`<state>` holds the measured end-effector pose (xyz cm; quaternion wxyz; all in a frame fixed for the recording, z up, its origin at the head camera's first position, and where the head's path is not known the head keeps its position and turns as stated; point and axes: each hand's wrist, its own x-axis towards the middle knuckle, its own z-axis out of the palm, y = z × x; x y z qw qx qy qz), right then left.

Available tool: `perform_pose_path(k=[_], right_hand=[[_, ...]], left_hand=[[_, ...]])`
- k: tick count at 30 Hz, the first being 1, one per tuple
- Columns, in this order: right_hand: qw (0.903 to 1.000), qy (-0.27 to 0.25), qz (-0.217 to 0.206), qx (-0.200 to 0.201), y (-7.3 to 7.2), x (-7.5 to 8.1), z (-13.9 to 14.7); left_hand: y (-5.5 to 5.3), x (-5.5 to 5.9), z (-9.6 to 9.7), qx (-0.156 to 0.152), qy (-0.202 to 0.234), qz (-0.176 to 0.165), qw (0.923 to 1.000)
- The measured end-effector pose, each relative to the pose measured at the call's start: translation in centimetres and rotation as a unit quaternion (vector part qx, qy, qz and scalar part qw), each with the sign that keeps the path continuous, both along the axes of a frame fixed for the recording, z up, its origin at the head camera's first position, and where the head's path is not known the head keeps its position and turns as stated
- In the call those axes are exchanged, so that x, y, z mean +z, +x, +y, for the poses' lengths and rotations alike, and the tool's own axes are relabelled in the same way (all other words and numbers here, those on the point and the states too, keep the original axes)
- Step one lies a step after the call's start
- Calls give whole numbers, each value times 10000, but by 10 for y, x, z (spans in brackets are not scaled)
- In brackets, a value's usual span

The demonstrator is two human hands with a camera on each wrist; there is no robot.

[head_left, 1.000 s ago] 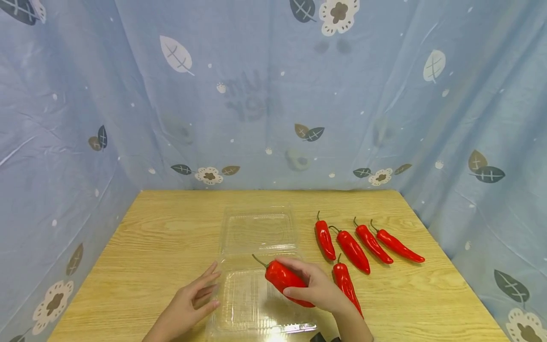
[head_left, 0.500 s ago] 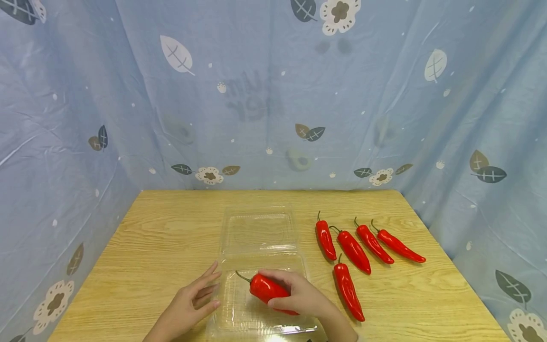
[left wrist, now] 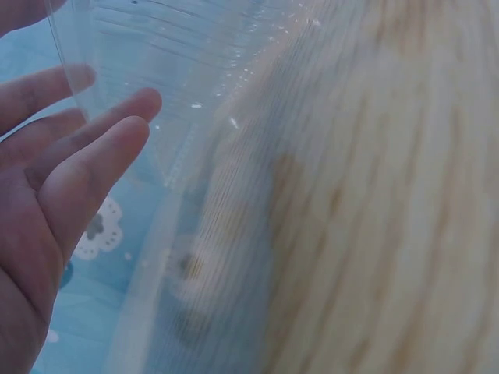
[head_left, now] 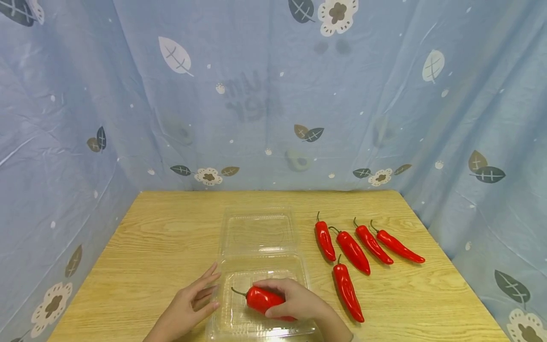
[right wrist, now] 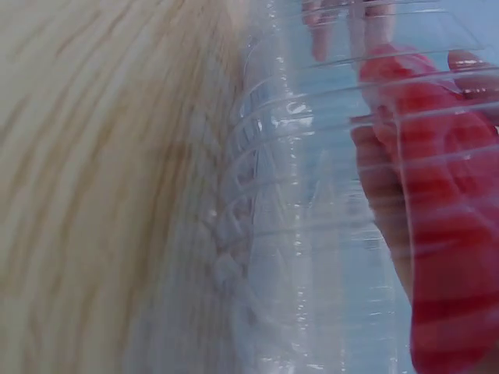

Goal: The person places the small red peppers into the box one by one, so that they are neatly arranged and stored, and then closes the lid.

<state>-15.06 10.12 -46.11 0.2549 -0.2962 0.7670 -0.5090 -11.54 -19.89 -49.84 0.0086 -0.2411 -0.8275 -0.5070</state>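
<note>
My right hand point(head_left: 295, 300) grips a thick red chili pepper point(head_left: 261, 299) low inside the near half of a clear plastic clamshell box point(head_left: 231, 319), its green stem pointing left. The right wrist view shows that red pepper point(right wrist: 444, 210) through the box's ribbed clear wall point(right wrist: 273, 156), with fingers around it. At the box's left side, my left hand point(head_left: 188, 300) is held with fingers spread and relaxed. Seen from the left wrist, the left hand's fingertips point(left wrist: 132, 132) are right at the clear plastic wall point(left wrist: 179, 47), holding nothing.
The box's lid point(head_left: 259, 230) lies opened flat toward the back. Several more red chili peppers lie to the right, among them a nearer one point(head_left: 348, 292) beside the box and a far right one point(head_left: 399, 246). Blue patterned curtains point(head_left: 265, 95) enclose the wooden table point(head_left: 171, 228).
My right hand has moved left and down with the red chili pepper, from above the box's right part to low inside its near half. The left hand has stayed in place.
</note>
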Motion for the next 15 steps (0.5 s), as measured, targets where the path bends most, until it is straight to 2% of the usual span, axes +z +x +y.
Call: perform_pose_path(k=[9,15], right_hand=[[9991,387,44,165,-1,1,1],[9974,672,31,243,2,-1,1]], left_hand=[[-2,1,0,42,77,81,9999],[0,2,0,2,116,-66,9999]])
